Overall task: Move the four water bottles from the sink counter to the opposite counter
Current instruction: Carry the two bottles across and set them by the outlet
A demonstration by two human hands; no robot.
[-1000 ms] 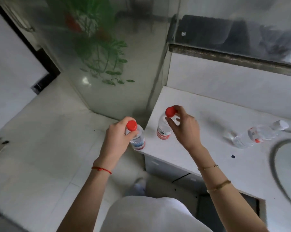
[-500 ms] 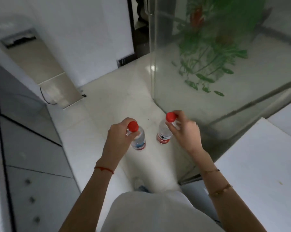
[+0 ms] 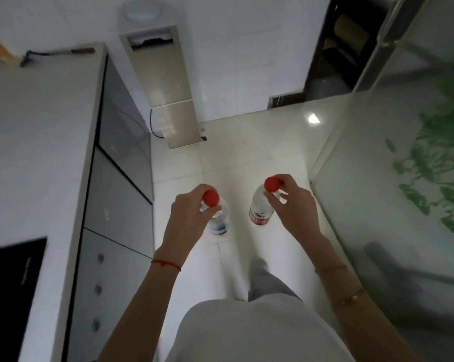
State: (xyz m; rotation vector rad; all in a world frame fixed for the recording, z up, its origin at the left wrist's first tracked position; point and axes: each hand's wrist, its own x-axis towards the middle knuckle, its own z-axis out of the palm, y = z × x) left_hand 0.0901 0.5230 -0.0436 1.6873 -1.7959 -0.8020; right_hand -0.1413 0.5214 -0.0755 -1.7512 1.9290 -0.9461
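My left hand (image 3: pixel 188 214) grips a clear water bottle (image 3: pixel 219 222) by its neck, just under the red cap; the bottle hangs upright over the floor. My right hand (image 3: pixel 292 206) holds a second clear bottle (image 3: pixel 260 209) with a red cap and a red label the same way. Both bottles hang side by side above the pale tiled floor, between the two counters. The white opposite counter (image 3: pixel 37 131) runs along the left edge of the view. The sink counter and the other bottles are out of sight.
Grey cabinet fronts with drawers (image 3: pixel 116 205) stand under the left counter, and a black cooktop (image 3: pixel 9 291) is set into it. A beige water dispenser (image 3: pixel 165 100) stands at the far wall. A frosted glass panel with green plant print (image 3: pixel 403 165) lines the right. A dark doorway (image 3: pixel 338 48) lies beyond.
The view has swung left, away from the sink counter, to the aisle and the opposite counter. Both hands keep their bottles held at the neck in front of me.
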